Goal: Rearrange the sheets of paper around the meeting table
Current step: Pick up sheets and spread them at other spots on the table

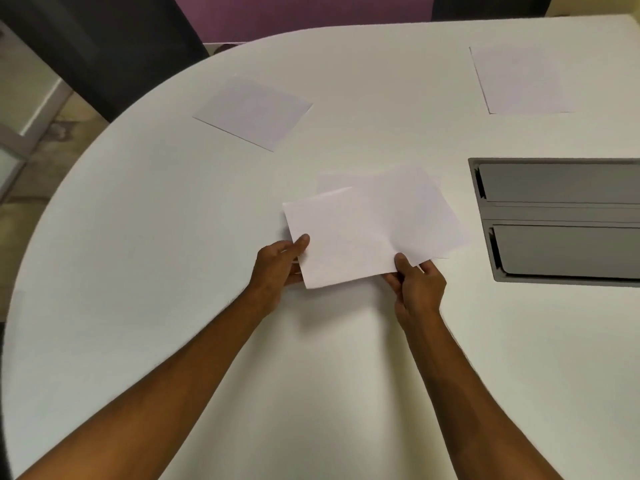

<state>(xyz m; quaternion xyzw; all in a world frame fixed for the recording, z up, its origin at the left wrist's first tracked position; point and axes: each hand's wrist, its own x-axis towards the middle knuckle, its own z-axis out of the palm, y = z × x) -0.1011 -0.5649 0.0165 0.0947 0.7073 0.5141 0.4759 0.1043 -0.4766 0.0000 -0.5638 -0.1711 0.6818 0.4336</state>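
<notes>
I hold a small fanned stack of white sheets [374,226] just above the middle of the white meeting table [138,237]. My left hand [280,268] pinches the front sheet at its left edge, thumb on top. My right hand [417,289] grips the stack's lower right corner, thumb on top. One white sheet [252,114] lies flat at the far left of the table, turned at an angle. Another white sheet [519,79] lies flat at the far right.
A grey recessed cable box [561,220] with two flaps is set into the table at the right. A dark chair [104,46] stands beyond the table's curved far-left edge. A purple wall [294,15] lies behind.
</notes>
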